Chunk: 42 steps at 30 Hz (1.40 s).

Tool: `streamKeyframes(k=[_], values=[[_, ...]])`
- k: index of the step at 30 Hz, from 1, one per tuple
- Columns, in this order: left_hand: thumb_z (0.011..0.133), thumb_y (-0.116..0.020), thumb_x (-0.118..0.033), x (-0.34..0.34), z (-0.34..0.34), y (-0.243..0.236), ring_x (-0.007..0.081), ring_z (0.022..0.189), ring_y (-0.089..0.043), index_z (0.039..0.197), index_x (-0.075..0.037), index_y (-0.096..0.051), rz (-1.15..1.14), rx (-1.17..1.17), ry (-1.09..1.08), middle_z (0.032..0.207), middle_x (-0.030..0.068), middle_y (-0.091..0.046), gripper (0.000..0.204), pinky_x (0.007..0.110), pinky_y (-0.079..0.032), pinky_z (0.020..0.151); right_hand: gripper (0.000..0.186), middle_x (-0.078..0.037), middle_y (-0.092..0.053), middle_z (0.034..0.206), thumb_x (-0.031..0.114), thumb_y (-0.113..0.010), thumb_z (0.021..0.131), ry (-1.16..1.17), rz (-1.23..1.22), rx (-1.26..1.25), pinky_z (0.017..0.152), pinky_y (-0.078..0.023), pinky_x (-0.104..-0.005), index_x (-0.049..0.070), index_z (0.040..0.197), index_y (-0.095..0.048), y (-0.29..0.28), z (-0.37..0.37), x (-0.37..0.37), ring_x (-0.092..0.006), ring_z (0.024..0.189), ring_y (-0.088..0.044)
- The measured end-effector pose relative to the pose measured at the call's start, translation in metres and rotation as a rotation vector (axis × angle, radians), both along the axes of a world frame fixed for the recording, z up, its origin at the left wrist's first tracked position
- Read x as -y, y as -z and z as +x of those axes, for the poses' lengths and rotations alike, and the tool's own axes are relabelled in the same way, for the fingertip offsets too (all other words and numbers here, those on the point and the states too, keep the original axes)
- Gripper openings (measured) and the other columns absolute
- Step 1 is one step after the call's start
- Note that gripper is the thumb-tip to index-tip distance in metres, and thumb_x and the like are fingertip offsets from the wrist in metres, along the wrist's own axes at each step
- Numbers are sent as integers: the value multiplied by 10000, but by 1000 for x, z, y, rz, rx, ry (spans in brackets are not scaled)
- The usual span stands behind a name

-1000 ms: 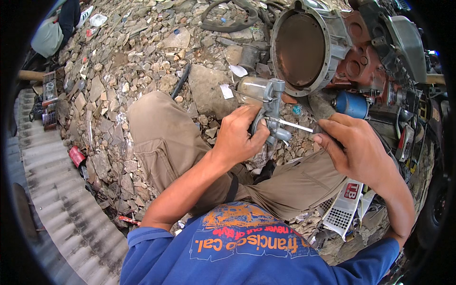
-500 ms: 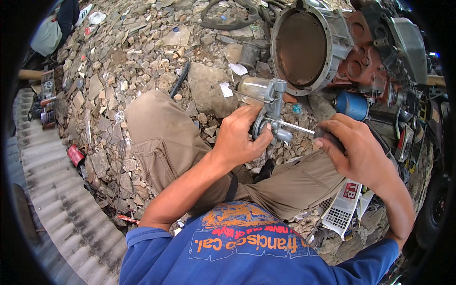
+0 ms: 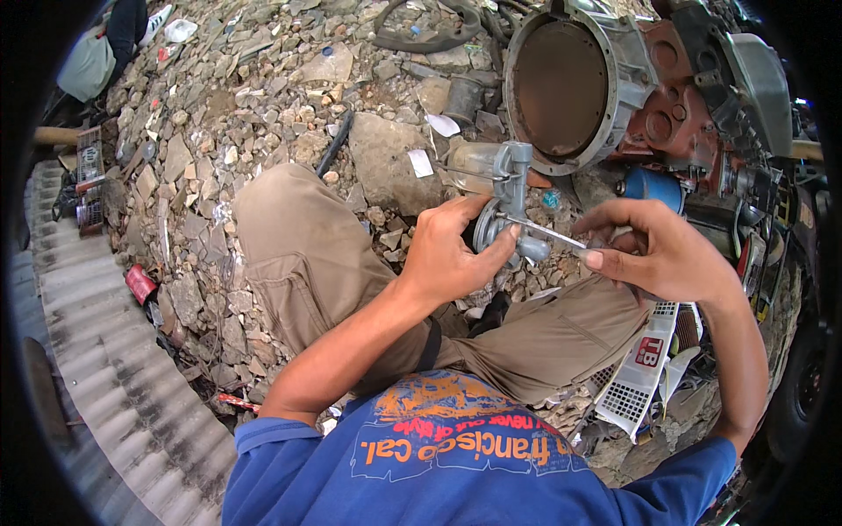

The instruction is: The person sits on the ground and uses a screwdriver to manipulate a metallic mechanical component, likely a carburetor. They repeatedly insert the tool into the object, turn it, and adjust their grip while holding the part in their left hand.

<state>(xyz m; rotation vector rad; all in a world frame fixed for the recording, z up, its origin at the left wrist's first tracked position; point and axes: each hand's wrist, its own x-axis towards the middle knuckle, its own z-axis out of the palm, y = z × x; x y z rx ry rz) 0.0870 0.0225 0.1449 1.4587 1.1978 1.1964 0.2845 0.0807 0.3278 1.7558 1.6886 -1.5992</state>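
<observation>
My left hand [image 3: 449,263] is closed around the round base of a grey metal fuel pump [image 3: 516,180], holding it above my lap. A clear bowl [image 3: 469,165] with a wire clip sits on the pump's far left side. Between the thumb and fingers of my right hand [image 3: 667,250] is a screwdriver [image 3: 554,234]. Its slim shaft slants up and left, and the tip lies against the pump near my left thumb. Whether the tip sits in a screw cannot be made out. The screwdriver's handle is mostly hidden by my right fingers.
Far right lies a large engine housing [image 3: 627,92] with a round opening, beside red-brown engine parts [image 3: 662,123]. A blue cylindrical filter [image 3: 651,188] is behind my right hand. Broken stones [image 3: 228,131] cover the ground. Corrugated sheeting [image 3: 96,351] runs along the left. A white perforated panel [image 3: 627,403] lies near right.
My right fingers have shifted their grip and spread around the screwdriver's handle, and the shaft lies at a steeper slant. My left hand and the pump have moved slightly right.
</observation>
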Motion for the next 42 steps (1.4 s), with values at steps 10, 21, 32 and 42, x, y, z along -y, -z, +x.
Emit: streamKeyframes(k=[10, 21, 32, 42], values=[[867, -669, -200, -7, -6, -2, 288, 788, -720, 1126, 76, -661, -155, 69, -4, 895, 255, -706, 378, 374, -533, 726, 391, -139, -693, 1023, -72, -719, 763, -467, 874, -106, 767, -564, -332, -9, 1132, -608, 0, 7, 18, -275, 917, -705], [890, -618, -163, -7, -10, 17, 207, 780, -690, 1068, 76, -682, -274, 173, -5, 866, 226, -722, 305, 372, -517, 744, 280, -105, -591, 944, -96, -700, 784, -52, 746, -549, 799, -551, -324, -31, 1016, -557, 19, 2, 6, -207, 967, -678], [881, -614, -146, -17, -20, 17, 190, 696, -662, 982, 93, -685, -253, -71, -51, 760, 214, -694, 270, 362, -499, 679, 212, -159, -617, 1019, 20, -674, 843, -298, 1150, -724, 759, -546, -343, -28, 1023, -572, 56, 4, -27, -238, 925, -665], [862, -629, -176, -14, -39, 20, 252, 661, -683, 1006, 68, -695, -184, -239, -147, 743, 244, -667, 291, 377, -489, 630, 203, -87, -686, 915, 173, -597, 996, 33, 964, -575, 653, -524, -257, -13, 1077, -595, 96, 22, -18, -144, 784, -665]])
